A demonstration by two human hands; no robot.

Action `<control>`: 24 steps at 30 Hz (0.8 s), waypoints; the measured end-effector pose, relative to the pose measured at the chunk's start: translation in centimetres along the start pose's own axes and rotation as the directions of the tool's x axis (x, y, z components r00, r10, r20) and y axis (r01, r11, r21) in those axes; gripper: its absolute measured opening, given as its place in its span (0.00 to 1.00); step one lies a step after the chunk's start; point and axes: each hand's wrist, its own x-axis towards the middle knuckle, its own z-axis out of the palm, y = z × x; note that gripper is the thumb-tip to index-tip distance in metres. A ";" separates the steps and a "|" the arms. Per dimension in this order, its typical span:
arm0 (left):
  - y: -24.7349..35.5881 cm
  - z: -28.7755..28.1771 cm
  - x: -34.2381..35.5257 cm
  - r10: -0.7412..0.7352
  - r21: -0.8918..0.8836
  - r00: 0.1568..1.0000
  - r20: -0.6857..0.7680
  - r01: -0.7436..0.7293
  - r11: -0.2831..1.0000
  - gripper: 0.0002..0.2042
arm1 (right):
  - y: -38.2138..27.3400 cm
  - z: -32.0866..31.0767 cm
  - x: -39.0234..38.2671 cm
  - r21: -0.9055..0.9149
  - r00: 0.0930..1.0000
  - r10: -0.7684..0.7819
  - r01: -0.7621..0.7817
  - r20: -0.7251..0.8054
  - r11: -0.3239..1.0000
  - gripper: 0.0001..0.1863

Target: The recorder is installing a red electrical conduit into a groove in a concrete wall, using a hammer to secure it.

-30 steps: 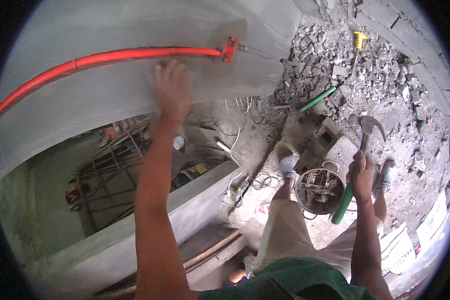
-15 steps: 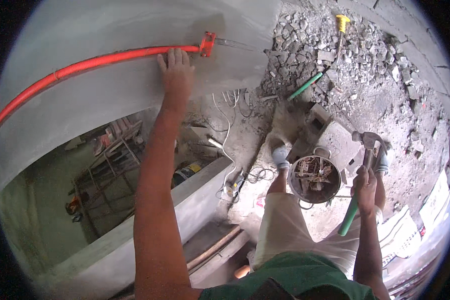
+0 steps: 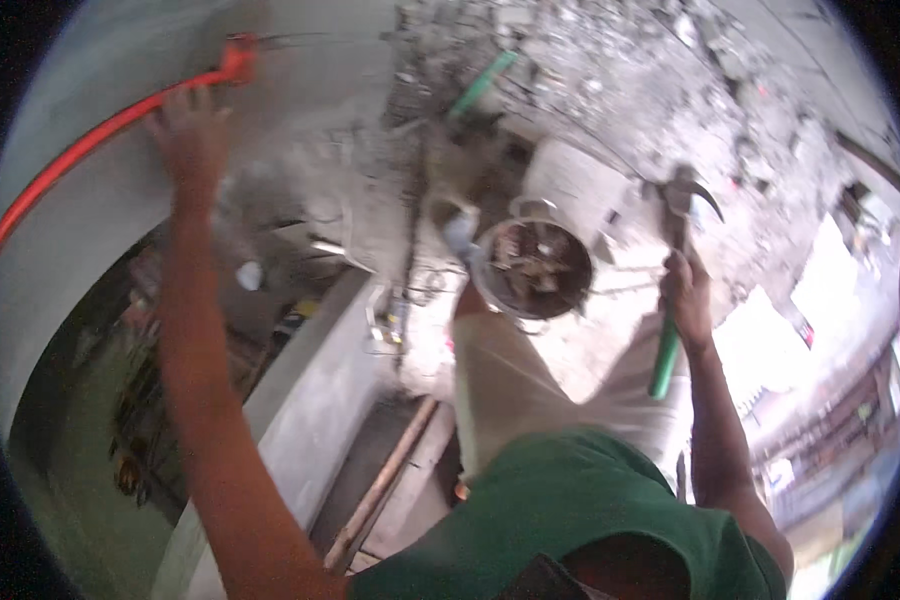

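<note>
My left hand (image 3: 190, 140) is raised against the grey wall, fingers stretched out and spread, the tips at the lower edge of a red corrugated conduit (image 3: 110, 122). That conduit ends at a red box-like fitting (image 3: 238, 58) on the wall. In my right hand (image 3: 686, 285) is a claw hammer (image 3: 667, 350), gripped around its shaft, with the green handle end pointing down and the metal head up. Between my legs stands a round metal pot (image 3: 586, 262) with side handles, holding small brownish pieces too blurred to name.
Broken rubble (image 3: 610, 60) covers the floor ahead, with a green-handled tool (image 3: 483, 84) lying on it. A pale block (image 3: 575, 180) sits behind the pot. At left, a low wall ledge (image 3: 310, 335) borders an opening with piled debris. A wooden bar (image 3: 380, 485) lies beside me.
My view has swung to the right, so the wall, conduit and pot appear farther left. My left hand stays near the conduit, and the hammer is still in my right hand.
</note>
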 end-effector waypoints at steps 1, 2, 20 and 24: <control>1.3 -0.2 -0.1 0.013 -0.062 1.000 0.023 -0.012 0.998 0.25 | 0.6 -1.1 -0.4 0.001 1.000 -0.004 0.004 0.005 1.000 0.18; 2.4 -0.5 -0.3 0.027 -0.099 0.999 -0.032 -0.030 0.995 0.25 | 1.1 -2.0 -0.6 -0.001 0.998 -0.047 0.047 -0.036 0.999 0.19; 46.5 -10.6 -23.2 0.132 -0.820 0.811 0.570 0.572 0.024 0.08 | 13.6 -8.8 -0.2 -0.221 0.986 0.164 -0.163 -0.010 0.962 0.22; 48.8 -11.3 -21.8 0.137 -0.753 0.746 0.652 0.614 0.237 0.15 | 13.9 -9.0 -0.2 -0.246 0.966 0.257 -0.251 -0.007 0.936 0.23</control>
